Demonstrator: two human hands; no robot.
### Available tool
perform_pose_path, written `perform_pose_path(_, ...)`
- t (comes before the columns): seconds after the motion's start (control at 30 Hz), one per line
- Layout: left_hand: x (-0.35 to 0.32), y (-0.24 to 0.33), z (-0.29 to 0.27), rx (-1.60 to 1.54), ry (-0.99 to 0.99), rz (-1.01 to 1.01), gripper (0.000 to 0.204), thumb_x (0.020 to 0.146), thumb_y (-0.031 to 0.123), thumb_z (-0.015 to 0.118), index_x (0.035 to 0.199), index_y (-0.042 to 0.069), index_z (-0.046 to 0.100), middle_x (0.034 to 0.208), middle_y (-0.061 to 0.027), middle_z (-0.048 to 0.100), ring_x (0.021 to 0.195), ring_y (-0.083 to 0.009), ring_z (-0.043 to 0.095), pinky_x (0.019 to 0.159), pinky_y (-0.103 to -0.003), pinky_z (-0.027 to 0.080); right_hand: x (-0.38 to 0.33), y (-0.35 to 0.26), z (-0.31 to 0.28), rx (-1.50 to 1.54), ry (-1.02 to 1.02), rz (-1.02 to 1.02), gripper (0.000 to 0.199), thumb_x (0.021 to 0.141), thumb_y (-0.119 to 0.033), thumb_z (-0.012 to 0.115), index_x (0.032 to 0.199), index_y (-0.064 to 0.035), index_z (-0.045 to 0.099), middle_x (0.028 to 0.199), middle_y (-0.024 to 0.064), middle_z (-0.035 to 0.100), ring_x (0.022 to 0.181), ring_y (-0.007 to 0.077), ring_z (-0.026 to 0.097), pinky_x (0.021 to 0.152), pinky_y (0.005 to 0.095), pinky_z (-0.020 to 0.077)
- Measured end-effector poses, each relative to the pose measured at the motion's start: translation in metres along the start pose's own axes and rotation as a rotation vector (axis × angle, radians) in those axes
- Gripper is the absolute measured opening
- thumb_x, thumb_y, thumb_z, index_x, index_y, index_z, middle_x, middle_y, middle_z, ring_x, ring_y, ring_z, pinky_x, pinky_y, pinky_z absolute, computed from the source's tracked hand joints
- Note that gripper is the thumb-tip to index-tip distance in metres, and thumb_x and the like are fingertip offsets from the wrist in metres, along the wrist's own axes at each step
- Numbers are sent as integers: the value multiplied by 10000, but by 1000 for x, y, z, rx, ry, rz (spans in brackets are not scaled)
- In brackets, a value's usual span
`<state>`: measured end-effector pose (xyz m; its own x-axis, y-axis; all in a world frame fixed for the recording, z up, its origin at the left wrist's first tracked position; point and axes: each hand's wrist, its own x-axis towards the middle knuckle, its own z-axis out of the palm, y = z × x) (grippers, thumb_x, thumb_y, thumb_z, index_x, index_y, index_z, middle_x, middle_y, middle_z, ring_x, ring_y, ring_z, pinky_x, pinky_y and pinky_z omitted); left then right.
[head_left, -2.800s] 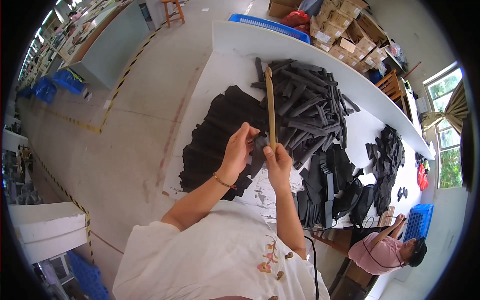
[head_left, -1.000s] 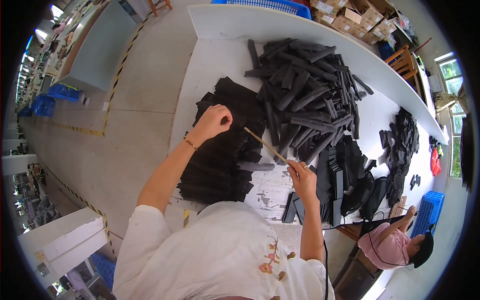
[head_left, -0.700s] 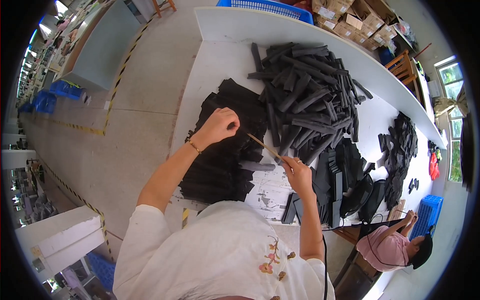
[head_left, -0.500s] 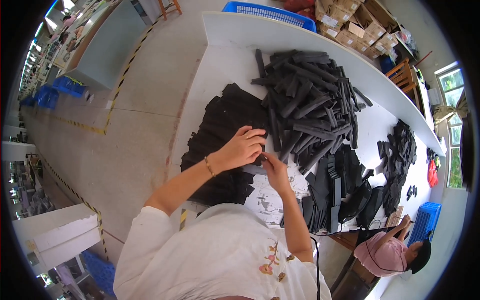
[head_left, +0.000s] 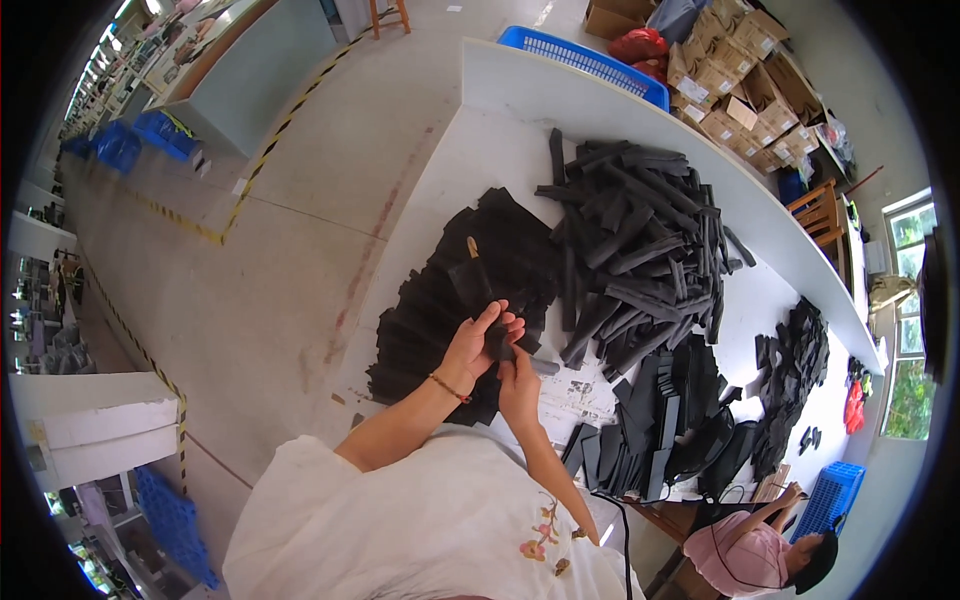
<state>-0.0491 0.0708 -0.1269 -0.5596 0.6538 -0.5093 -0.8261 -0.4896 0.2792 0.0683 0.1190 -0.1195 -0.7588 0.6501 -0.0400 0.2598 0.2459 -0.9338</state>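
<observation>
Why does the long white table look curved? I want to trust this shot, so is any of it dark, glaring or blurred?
Head view: fisheye distortion bows the white table toward the dark rim; soft even daylight, bright windows at right, no harsh glare; left hand and right hand on the black piece look sharp.

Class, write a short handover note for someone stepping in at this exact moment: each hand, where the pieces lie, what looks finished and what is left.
Left hand and right hand together grip one black sleeve, a wooden stick's tip poking out of its far end.
Flat black pieces lie fanned on the white table under the hands, apparently the finished ones.
The loose pile of black tubes beyond looks unworked; more black parts lie to the right.
</observation>
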Motion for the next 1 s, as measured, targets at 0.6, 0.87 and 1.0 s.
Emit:
perform_pose_path(0.6,39,57,16,184,208,359,287,909,327,624,884,42,610,481,33,410,334,-65,264,336,-243,169,-125,-25,-111,-94,-531,498,223,968,-211,495,912,-51,639,572,36,519,517,110,471,504,284,394)
perform_pose_path(0.87,38,67,22,8,250,368,252,957,328,546,895,88,589,562,43,452,401,-40,313,403,-199,250,-95,-34,-111,-80,-338,208,152,906,-177,616,909,-28,645,556,-22,483,515,35,398,471,225,331)
perform_pose_path(1.0,39,34,27,-86,293,306,229,938,279,583,871,61,585,581,9,482,404,-70,356,394,-213,278,-24,-62,-45,115,131,92,134,879,-130,661,913,-4,629,569,-37,472,537,22,385,482,200,307)
